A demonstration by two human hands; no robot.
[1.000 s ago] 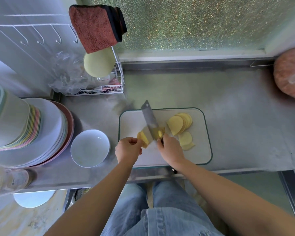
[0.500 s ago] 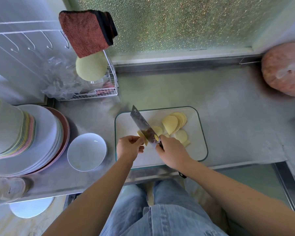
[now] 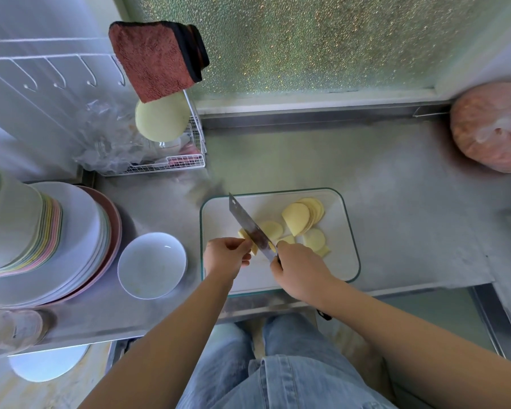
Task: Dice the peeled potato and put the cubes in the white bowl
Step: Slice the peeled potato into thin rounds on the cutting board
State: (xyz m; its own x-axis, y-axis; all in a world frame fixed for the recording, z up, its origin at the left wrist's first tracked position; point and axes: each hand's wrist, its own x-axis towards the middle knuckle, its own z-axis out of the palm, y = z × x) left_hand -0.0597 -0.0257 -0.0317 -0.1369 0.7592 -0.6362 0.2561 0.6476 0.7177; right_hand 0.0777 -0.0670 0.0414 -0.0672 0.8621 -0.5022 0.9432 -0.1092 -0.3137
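L hand [image 3: 226, 256] sits on the near-left part of the cutting board [image 3: 341, 261], fingers curled and pinching the last potato piece [image 3: 245, 236] against the board. R hand [image 3: 300, 271] is wrapped tight round the knife handle (handle itself hidden), fingers closed. Cleaver blade [image 3: 248, 225] slants up-left from that grip, edge on the potato piece just beside the L fingertips. Cut slices [image 3: 300, 219] fan out to the right of the blade, mid-board; a few lie near the R hand. Board's far-right and near-right areas are bare, its near edge close to the counter [image 3: 410, 202] lip. White bowl [image 3: 152, 265] stands on the counter just left of the board, apart from it, no potato inside. Plate stack [image 3: 80, 246] crowds the bowl's left side. Counter to the right of the board is open up to a pink bag [image 3: 493, 128] in the far corner.
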